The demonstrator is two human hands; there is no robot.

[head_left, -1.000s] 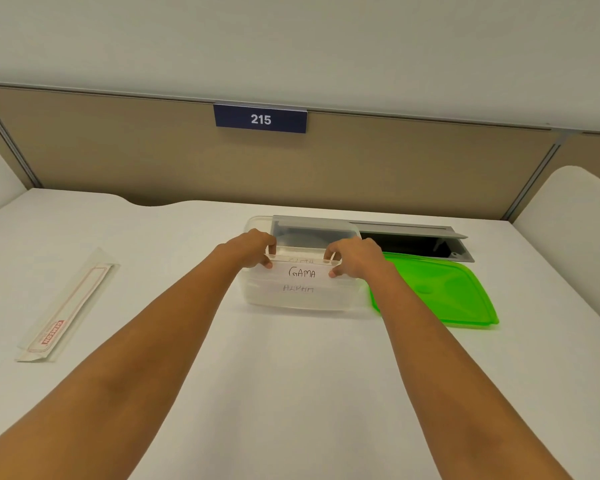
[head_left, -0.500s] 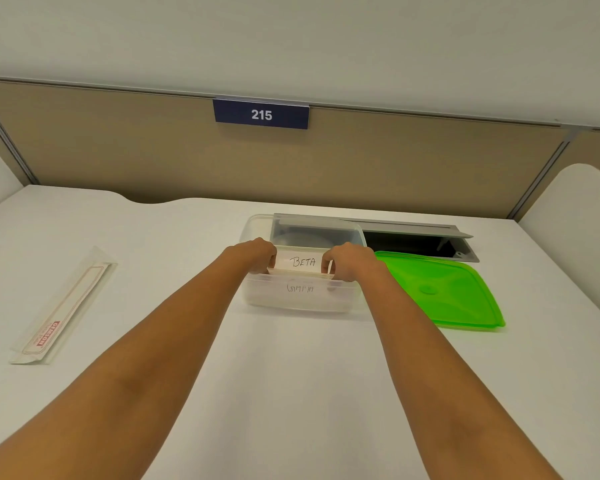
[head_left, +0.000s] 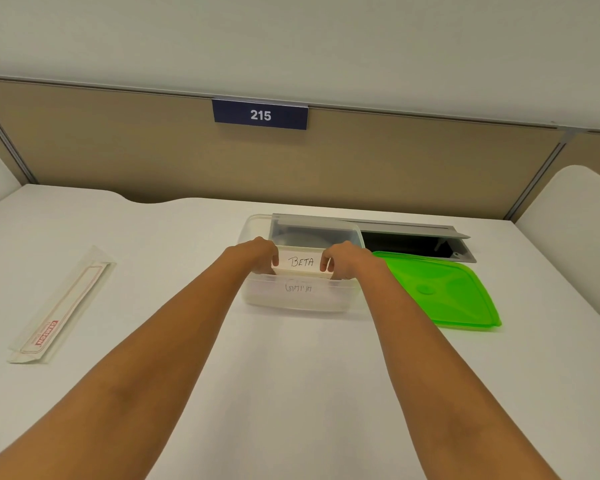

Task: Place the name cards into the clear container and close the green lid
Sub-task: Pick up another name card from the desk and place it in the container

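Note:
A clear container (head_left: 257, 299) stands open on the white desk. My left hand (head_left: 257, 252) and my right hand (head_left: 343, 259) pinch the two ends of a white name card marked BETA (head_left: 300, 263), held at the container's near rim. Through the front wall a card with blurred writing (head_left: 298, 288) shows inside. The green lid (head_left: 440, 292) lies flat on the desk just right of the container, apart from both hands.
A grey cable hatch (head_left: 413, 239) stands open behind the lid and container. A long clear sleeve with a red label (head_left: 61, 304) lies at the left. A beige partition with a 215 sign (head_left: 260, 115) closes the back of the desk.
The GAMA card that I held a second ago now sits lower inside the container. Both hands have shifted slightly back and hold the BETA card at the rim.

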